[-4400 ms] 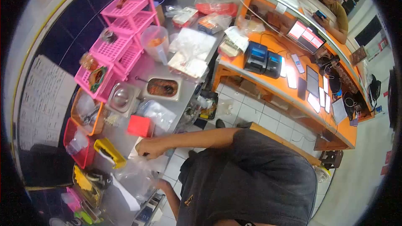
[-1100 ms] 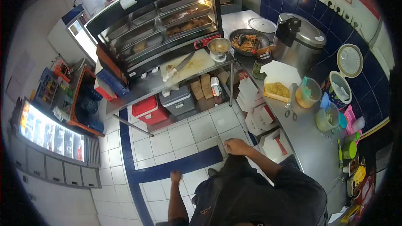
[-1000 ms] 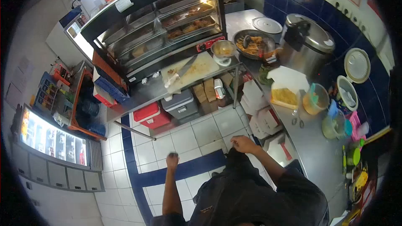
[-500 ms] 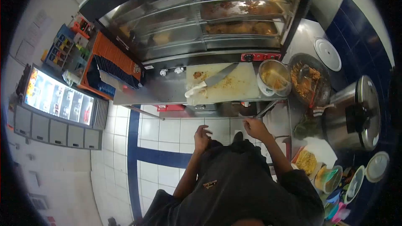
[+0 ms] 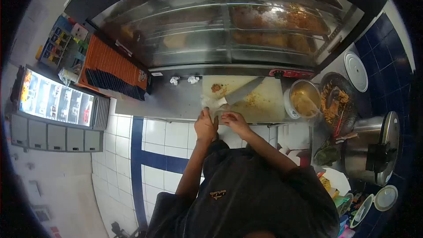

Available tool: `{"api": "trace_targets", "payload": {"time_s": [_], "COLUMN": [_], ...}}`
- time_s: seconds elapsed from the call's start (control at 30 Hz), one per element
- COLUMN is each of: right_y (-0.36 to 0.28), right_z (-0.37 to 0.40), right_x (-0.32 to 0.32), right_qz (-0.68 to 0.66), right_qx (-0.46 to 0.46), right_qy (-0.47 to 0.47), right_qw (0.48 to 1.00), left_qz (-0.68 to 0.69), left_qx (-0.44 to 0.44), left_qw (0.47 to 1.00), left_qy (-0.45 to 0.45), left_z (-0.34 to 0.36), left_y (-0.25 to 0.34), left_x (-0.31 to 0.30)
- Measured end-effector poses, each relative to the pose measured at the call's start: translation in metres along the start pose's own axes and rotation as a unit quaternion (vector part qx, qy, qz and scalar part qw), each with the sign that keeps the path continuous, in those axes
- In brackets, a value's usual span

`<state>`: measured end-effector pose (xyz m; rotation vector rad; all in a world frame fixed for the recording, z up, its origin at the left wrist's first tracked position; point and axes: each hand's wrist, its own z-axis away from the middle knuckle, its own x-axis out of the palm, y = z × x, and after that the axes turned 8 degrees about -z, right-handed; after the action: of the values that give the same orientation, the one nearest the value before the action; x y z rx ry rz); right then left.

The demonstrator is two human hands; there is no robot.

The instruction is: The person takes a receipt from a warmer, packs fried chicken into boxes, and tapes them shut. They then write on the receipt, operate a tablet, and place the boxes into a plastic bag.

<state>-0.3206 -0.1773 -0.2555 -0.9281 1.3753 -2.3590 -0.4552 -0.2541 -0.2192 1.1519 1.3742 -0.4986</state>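
Thin, crumpled clear plastic, perhaps a bag or a glove, rises from my left hand at the counter's front edge. My left fingers are closed on its lower end. Close beside it, my right hand has its fingers bent toward the plastic; whether they grip it is hard to make out. Just beyond both hands, a large knife lies on the cutting board, its white handle partly behind the plastic. Brown crumbs and a small food scrap are on the board.
A glass warming cabinet with food trays stands behind the counter. To the right are a container of yellowish food, a dark bowl of orange-brown food and a large steel pot. Stacked orange boxes sit at left.
Both hands have moved forward to the counter edge and come together, the right one shifting left. Clear plastic now shows above them. My view has moved closer to the cabinet.
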Motion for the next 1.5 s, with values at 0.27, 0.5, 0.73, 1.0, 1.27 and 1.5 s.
{"api": "trace_targets", "payload": {"time_s": [0.27,0.5,0.73,1.0,1.27,1.5], "right_y": [0.010,-0.057,-0.093,-0.097,-0.098,-0.088], "right_z": [-0.041,-0.023,-0.013,-0.029,-0.061,-0.121], "right_x": [0.039,0.092,0.108,0.116,0.136,0.136], "right_qz": [-0.106,-0.186,-0.311,-0.327,-0.231,-0.177], "right_qx": [0.051,-0.105,-0.075,-0.097,-0.002,0.145], "right_qy": [0.050,0.145,0.153,0.097,0.085,0.105], "right_qw": [0.992,0.966,0.935,0.935,0.969,0.968], "left_qz": [0.120,0.226,0.308,0.303,0.220,0.303], "left_qx": [0.117,0.205,0.342,0.390,0.416,0.378], "left_qw": [0.984,0.949,0.885,0.867,0.878,0.873], "left_qy": [-0.064,-0.084,-0.068,-0.072,-0.086,-0.056], "left_z": [-0.046,-0.088,-0.100,-0.102,-0.116,-0.104], "left_y": [-0.020,-0.008,-0.001,-0.011,-0.050,-0.045], "left_x": [-0.016,-0.067,-0.089,-0.099,-0.112,-0.123]}}
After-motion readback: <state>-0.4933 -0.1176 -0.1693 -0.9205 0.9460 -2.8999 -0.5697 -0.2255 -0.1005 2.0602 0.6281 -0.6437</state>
